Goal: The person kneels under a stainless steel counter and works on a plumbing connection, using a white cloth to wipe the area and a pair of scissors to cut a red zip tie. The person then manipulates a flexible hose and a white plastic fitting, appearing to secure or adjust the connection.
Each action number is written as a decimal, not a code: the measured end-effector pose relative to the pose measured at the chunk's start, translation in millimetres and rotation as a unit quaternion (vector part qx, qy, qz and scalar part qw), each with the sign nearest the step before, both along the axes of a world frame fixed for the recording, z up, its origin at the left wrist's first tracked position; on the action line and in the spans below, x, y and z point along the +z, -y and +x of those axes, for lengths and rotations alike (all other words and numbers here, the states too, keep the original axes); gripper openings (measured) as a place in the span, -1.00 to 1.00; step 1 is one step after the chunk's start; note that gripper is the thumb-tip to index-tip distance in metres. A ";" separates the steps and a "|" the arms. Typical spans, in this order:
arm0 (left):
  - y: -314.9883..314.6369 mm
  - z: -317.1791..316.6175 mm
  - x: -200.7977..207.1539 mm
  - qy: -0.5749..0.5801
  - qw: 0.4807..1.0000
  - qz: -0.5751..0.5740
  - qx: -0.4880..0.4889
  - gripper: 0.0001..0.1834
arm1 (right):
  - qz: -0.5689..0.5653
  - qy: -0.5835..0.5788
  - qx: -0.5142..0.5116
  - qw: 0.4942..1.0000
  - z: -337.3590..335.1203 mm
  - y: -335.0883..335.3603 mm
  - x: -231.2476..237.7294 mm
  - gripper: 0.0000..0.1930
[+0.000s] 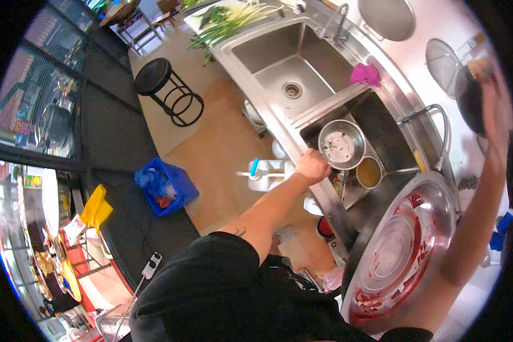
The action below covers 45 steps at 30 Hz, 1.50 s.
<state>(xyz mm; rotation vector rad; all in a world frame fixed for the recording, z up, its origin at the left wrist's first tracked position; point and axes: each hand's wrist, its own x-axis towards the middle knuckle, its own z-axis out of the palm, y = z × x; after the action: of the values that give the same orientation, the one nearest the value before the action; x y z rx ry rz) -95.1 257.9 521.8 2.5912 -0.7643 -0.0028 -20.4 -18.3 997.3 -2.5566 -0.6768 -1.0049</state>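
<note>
My left hand [313, 167] is closed over the front edge of the steel sink [309, 142], its knuckles beside a round metal bowl [342, 143] with green scraps in it. Next to that bowl, a smaller container of brownish liquid [369, 172] stands in the near basin. My right hand [495, 102] is raised at the far right, by a round mesh strainer [443, 65] and a dark pan on the wall. A tan piece [480, 67] shows at its fingertips; blur hides whether it is gripped. Below my right arm tilts a large metal basin [390, 251] with red stains.
A purple cloth [365, 74] lies on the divider by the second basin. Faucets [340, 25] line the wall side. Green onions [233, 23] are heaped beyond the sink. On the floor side are a black stool [168, 88], a blue bin [168, 188] and a white jug [263, 175].
</note>
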 end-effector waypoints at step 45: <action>-353.0 -248.3 16.0 -0.439 0.638 -0.523 0.356 -0.20 | 0.356 -0.827 0.128 0.417 -237.8 -480.5 -472.1 -0.48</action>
<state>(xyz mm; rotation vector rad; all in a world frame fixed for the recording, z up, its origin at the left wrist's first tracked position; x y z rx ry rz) -343.3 611.0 537.8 1.2691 0.5520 -0.4134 -258.2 462.2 525.2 -1.3243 0.0942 1.2120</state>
